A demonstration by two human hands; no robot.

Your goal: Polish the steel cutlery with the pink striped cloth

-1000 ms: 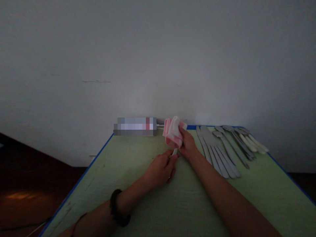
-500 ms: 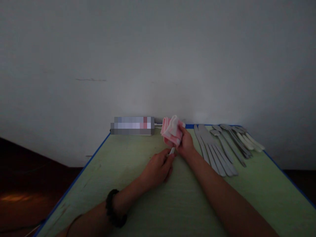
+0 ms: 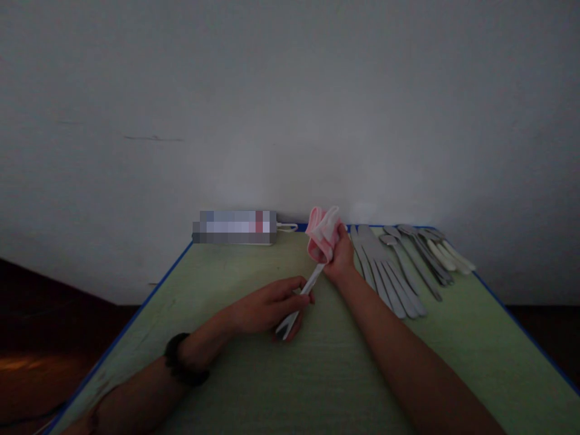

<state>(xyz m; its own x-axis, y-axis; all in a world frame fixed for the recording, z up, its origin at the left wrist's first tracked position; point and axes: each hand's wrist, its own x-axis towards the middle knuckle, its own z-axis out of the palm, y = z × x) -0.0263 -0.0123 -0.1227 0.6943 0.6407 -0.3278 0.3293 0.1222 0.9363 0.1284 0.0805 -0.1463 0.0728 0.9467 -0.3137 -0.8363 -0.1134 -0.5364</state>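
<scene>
My left hand (image 3: 267, 305) pinches the slim, pale handle (image 3: 313, 278) of a piece of cutlery between thumb and fingers. The handle slants up to the right, its wider, shiny end below my fingers. At its upper end a bunched pink and white cloth (image 3: 322, 235) covers the rest, so I cannot tell which kind of cutlery it is. My right hand (image 3: 343, 257) is closed around that cloth from the right side. Both hands are above the green table (image 3: 312, 374).
Metal knives (image 3: 365, 266) and other flat cutlery (image 3: 392, 281), spoons (image 3: 403, 257) and white-handled pieces (image 3: 448, 257) lie in a row at the right. A pixelated box (image 3: 235, 228) with a white cable (image 3: 287, 228) stands at the back left, near the wall (image 3: 290, 121).
My left hand has moved down and left along the handle, away from the cloth. More of the handle shows now. The view has shifted slightly.
</scene>
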